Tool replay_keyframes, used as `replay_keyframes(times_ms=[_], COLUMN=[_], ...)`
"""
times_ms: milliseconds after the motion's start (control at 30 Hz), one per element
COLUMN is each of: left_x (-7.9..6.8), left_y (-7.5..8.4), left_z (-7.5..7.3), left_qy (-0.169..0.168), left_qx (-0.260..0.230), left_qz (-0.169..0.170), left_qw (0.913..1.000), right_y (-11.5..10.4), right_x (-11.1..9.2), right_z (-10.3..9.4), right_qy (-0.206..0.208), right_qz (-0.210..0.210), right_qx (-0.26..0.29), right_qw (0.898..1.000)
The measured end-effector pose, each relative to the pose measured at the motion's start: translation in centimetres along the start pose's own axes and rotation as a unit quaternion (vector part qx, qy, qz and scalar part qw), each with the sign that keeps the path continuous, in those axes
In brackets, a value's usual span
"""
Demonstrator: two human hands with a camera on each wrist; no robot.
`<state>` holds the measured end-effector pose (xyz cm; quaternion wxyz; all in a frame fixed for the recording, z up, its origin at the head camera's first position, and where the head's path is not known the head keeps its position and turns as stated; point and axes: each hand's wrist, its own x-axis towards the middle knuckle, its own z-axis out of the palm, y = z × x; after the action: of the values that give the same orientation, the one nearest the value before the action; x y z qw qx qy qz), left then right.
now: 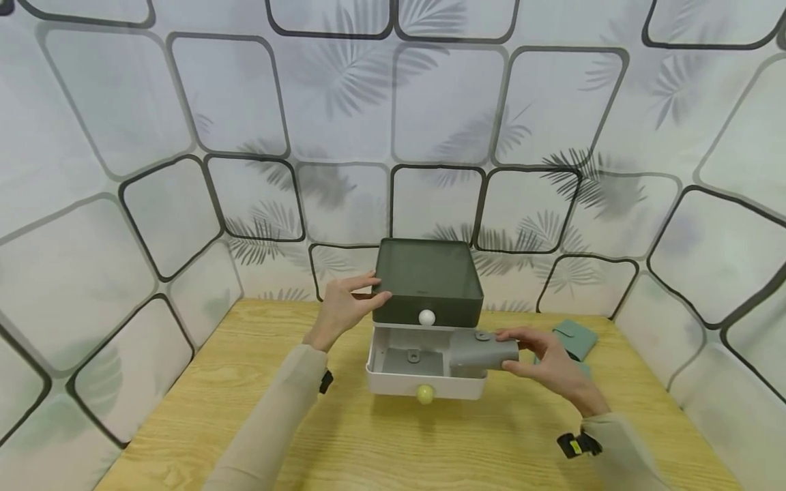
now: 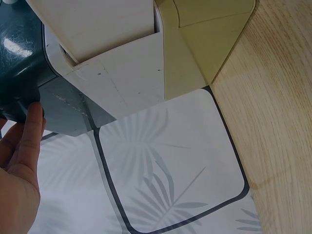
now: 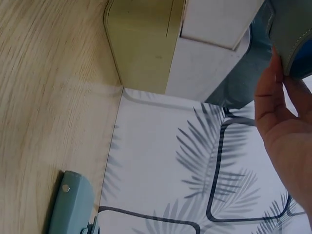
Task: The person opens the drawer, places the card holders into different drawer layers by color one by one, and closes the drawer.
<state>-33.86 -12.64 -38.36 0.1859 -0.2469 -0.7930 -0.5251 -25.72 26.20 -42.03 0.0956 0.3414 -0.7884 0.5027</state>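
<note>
A small chest of drawers has a dark green top (image 1: 426, 273) with a white knob (image 1: 426, 317). Below it a white drawer (image 1: 393, 386) is pulled out, with a yellow-green knob (image 1: 425, 394) at its front. My left hand (image 1: 344, 307) touches the top's left side near the front corner with fingers extended. Between thumb and fingers, my right hand (image 1: 546, 361) holds the end of a grey case (image 1: 485, 351) with a snap tab, tilted over the drawer's right side. Its blue inside shows in the right wrist view. A grey piece with a snap (image 1: 413, 361) lies in the drawer.
Right of the chest, partly behind my right hand, lies a teal case (image 1: 576, 337) on the wooden table (image 1: 430, 453). A teal item with a snap (image 3: 73, 202) stands out in the right wrist view. Patterned cloth walls (image 1: 344, 204) enclose the table's back and sides.
</note>
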Motion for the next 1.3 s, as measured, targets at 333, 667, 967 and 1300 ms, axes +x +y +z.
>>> replay_keyframes(times_ms=[333, 667, 967, 1300], left_x=[-0.1, -0.1, -0.1, 0.0], left_y=[-0.1, 0.0, -0.1, -0.2], left_z=[0.0, 0.0, 0.1, 0.1], left_qy=[-0.004, 0.001, -0.001, 0.000], left_qx=[0.018, 0.022, 0.018, 0.008], left_qz=[-0.006, 0.000, 0.001, 0.008], left_qw=[0.9998, 0.9998, 0.9998, 0.9999], right_y=[-0.2, -1.0, -1.3, -1.1], right_x=[1.7, 3.1, 4.0, 4.7], right_z=[2.5, 4.5, 5.9, 6.4], right_qy=[0.000, -0.022, -0.014, -0.007], right_qz=[0.029, 0.063, 0.059, -0.012], right_qx=[-0.063, -0.128, -0.160, -0.226], right_qw=[0.998, 0.989, 0.985, 0.974])
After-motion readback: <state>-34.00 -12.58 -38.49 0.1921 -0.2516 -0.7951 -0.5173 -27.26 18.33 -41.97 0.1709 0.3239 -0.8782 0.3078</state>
